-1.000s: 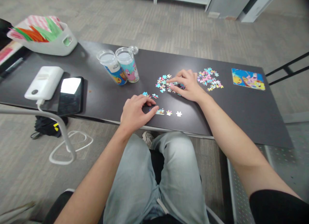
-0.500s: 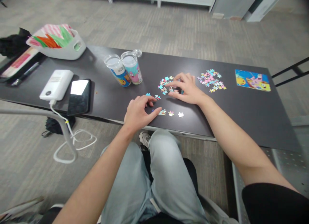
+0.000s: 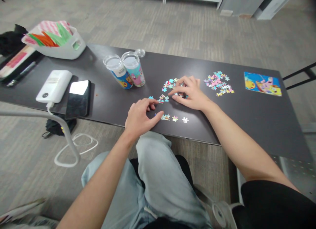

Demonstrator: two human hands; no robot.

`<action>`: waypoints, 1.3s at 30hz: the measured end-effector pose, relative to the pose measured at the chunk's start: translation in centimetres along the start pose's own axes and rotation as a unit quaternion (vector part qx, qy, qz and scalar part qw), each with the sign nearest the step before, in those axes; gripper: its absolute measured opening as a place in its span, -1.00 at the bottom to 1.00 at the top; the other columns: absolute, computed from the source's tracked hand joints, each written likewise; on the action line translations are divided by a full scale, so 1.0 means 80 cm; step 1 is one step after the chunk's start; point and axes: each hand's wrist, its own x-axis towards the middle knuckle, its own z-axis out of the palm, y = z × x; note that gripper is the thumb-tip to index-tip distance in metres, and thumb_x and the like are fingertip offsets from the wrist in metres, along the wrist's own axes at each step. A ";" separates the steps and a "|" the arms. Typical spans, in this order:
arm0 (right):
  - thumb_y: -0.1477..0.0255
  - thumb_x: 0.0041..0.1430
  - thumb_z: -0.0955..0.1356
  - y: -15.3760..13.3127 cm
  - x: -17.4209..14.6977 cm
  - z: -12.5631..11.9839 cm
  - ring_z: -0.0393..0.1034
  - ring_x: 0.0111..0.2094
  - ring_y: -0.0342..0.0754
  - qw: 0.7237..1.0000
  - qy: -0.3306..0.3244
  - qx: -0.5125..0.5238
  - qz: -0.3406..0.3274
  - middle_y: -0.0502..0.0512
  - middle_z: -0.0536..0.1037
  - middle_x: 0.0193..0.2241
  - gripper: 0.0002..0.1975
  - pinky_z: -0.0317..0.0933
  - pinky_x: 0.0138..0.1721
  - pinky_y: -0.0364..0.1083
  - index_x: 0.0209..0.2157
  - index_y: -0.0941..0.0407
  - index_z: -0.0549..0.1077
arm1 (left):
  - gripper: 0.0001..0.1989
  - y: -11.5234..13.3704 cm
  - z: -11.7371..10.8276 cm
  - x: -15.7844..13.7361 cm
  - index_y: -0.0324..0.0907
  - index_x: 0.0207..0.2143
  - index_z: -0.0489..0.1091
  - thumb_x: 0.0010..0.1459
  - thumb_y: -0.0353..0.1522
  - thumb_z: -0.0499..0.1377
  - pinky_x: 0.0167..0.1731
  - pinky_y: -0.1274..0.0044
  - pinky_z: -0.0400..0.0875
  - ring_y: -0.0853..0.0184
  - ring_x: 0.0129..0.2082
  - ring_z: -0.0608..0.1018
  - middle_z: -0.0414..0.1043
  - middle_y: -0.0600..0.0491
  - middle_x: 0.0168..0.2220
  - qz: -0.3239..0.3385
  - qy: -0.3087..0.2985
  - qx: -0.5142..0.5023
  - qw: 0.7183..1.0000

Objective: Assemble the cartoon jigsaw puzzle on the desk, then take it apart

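Note:
My right hand point(image 3: 191, 92) is over a loose pile of jigsaw puzzle pieces point(image 3: 170, 84), fingers apart and fingertips among them, hiding part of the pile. Resting on the table to its left, my left hand point(image 3: 140, 116) has its thumb held away from its bent fingers. A few puzzle pieces point(image 3: 161, 99) lie just beyond the left fingertips. Close to the left thumb is a small joined strip of pieces point(image 3: 166, 117), partly covered. To the right of that strip lie a colourful single piece point(image 3: 175, 118) and a whitish piece point(image 3: 185, 120).
A second pile of pieces point(image 3: 217, 82) and a cartoon picture card point(image 3: 263, 84) lie on the right. Two clear-topped printed cups point(image 3: 134, 71) stand left of the pieces. Farther left are a phone point(image 3: 78, 100), a white power bank point(image 3: 54, 86) with cable, and a white basket point(image 3: 76, 46).
My right fingertips have come slightly nearer, and some pieces from the pile now lie closer to my left fingertips. The left hand stays nearly still. My knees and the view have shifted.

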 end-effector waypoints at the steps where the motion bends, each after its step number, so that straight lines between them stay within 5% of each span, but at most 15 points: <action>1: -0.02 0.77 0.44 0.000 0.000 0.000 0.45 0.36 0.49 1.000 -0.005 0.002 -0.008 0.25 0.68 0.28 -0.62 0.16 0.51 0.57 0.17 -0.24 0.92 | -0.65 0.000 0.000 0.000 0.14 0.15 0.62 0.43 0.01 0.43 0.13 -0.02 0.53 -0.05 -0.06 0.69 0.75 -0.02 -0.05 -0.001 0.001 0.001 1.000; 7: -0.07 0.76 0.46 -0.005 -0.001 0.001 0.48 0.35 0.49 0.998 -0.020 0.017 -0.050 0.25 0.70 0.29 -0.59 0.19 0.49 0.55 0.32 -0.27 0.89 | -0.67 0.001 -0.001 0.001 0.13 0.14 0.62 0.43 -0.02 0.44 0.13 -0.03 0.55 -0.05 -0.04 0.71 0.75 -0.01 -0.05 -0.005 -0.004 0.003 1.000; 13: 0.07 0.77 0.41 0.010 0.001 -0.002 0.52 0.33 0.51 0.997 0.069 0.004 0.029 0.28 0.73 0.22 -0.64 0.26 0.47 0.58 0.24 -0.17 0.85 | -0.69 -0.004 0.003 0.002 0.04 0.22 0.62 0.53 -0.11 0.37 0.14 0.01 0.59 -0.01 -0.05 0.71 0.75 -0.03 -0.07 -0.031 0.008 -0.006 0.999; 17: 0.11 0.74 0.42 0.020 0.010 0.002 0.59 0.29 0.53 0.991 0.113 0.023 0.063 0.31 0.75 0.16 -0.68 0.32 0.44 0.60 0.17 -0.10 0.82 | -0.69 -0.013 0.002 0.009 -0.03 0.27 0.64 0.60 -0.19 0.28 -0.02 0.19 0.61 0.17 -0.22 0.61 0.65 0.02 -0.15 -0.023 0.020 -0.049 0.998; 20: 0.07 0.72 0.44 0.024 0.019 0.006 0.61 0.28 0.54 0.993 0.100 0.022 0.060 0.32 0.76 0.16 -0.68 0.33 0.44 0.62 0.14 -0.10 0.81 | -0.65 -0.020 -0.002 0.024 -0.01 0.28 0.74 0.61 -0.17 0.29 -0.09 0.23 0.58 0.24 -0.29 0.53 0.58 -0.01 -0.05 0.013 0.042 -0.021 0.999; 24: -0.01 0.73 0.44 0.026 0.026 0.007 0.59 0.31 0.56 0.995 0.088 0.023 0.040 0.32 0.78 0.16 -0.64 0.30 0.46 0.62 0.11 -0.10 0.81 | -0.69 -0.023 -0.001 0.054 0.05 0.20 0.84 0.56 -0.12 0.41 -0.04 0.21 0.57 0.15 -0.13 0.61 0.59 -0.05 0.07 0.034 0.044 0.037 0.998; 30: -0.17 0.79 0.37 0.026 0.022 -0.002 0.60 0.26 0.48 0.992 0.104 0.037 0.062 0.30 0.79 0.17 -0.49 0.29 0.49 0.54 0.15 -0.10 0.78 | -0.88 -0.025 0.013 0.094 0.05 -0.02 0.87 0.49 -0.22 0.49 0.00 0.22 0.58 0.13 -0.07 0.64 0.60 -0.01 0.02 0.033 0.027 0.027 0.999; 36: -0.10 0.79 0.41 0.009 0.017 -0.010 0.53 0.30 0.48 0.998 0.021 -0.018 0.061 0.27 0.74 0.16 -0.57 0.22 0.51 0.54 0.21 -0.14 0.81 | -0.80 -0.027 0.026 0.119 0.09 0.03 0.85 0.54 -0.30 0.37 0.06 0.23 0.60 0.14 -0.01 0.65 0.61 0.00 0.07 0.115 -0.009 0.015 0.993; 39: -0.03 0.78 0.45 0.000 0.015 -0.011 0.50 0.28 0.45 0.999 -0.017 -0.030 0.040 0.25 0.72 0.16 -0.62 0.19 0.51 0.53 0.20 -0.16 0.86 | -0.74 -0.029 0.027 0.122 0.05 0.09 0.81 0.61 -0.32 0.27 -0.01 0.29 0.60 0.18 -0.07 0.63 0.61 -0.02 0.05 0.147 0.018 -0.022 0.989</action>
